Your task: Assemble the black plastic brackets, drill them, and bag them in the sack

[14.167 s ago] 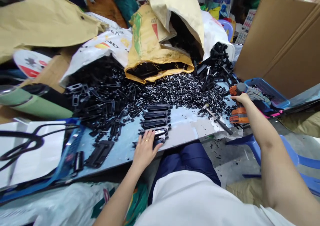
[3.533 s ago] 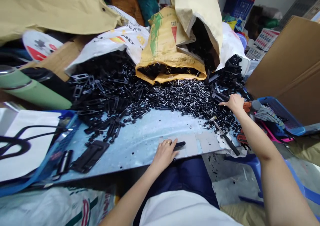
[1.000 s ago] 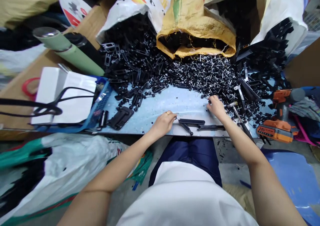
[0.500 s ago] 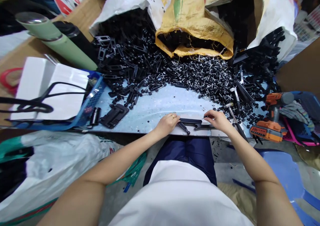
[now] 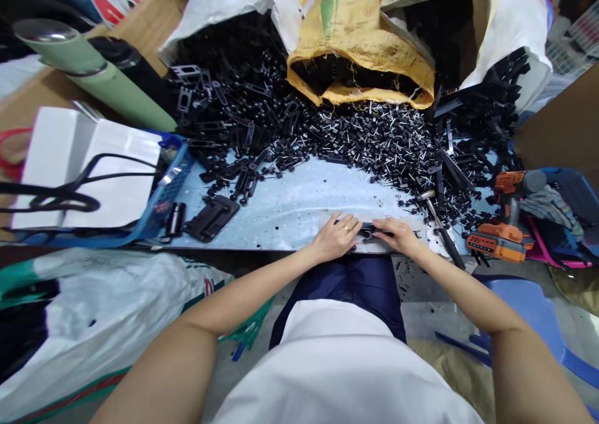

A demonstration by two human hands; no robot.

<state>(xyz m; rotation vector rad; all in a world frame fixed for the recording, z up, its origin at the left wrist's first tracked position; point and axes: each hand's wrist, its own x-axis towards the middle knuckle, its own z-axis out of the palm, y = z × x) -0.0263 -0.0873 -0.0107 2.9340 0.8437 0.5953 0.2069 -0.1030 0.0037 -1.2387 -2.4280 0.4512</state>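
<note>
At the near edge of the pale blue table (image 5: 290, 208), my left hand (image 5: 336, 240) and my right hand (image 5: 397, 235) come together over a long black plastic part (image 5: 367, 227). Both hands have their fingers curled down onto it, one from each side. Most of the part is hidden under the fingers; only a short dark stretch shows between the hands. A ring sits on my left hand. Behind the hands lies a broad heap of small black pieces with metal pins (image 5: 374, 140).
A hammer (image 5: 440, 227) lies right of my hands, and an orange cordless drill (image 5: 503, 224) sits further right. A black hinged piece (image 5: 213, 216) and a blue basket (image 5: 168, 193) sit at left. Open sacks (image 5: 360, 49) of black parts stand behind. A blue stool (image 5: 538, 311) is at my right.
My right hand came back from the heap of small pieces to the table edge. Both hands closed in on the black part, which is now mostly covered.
</note>
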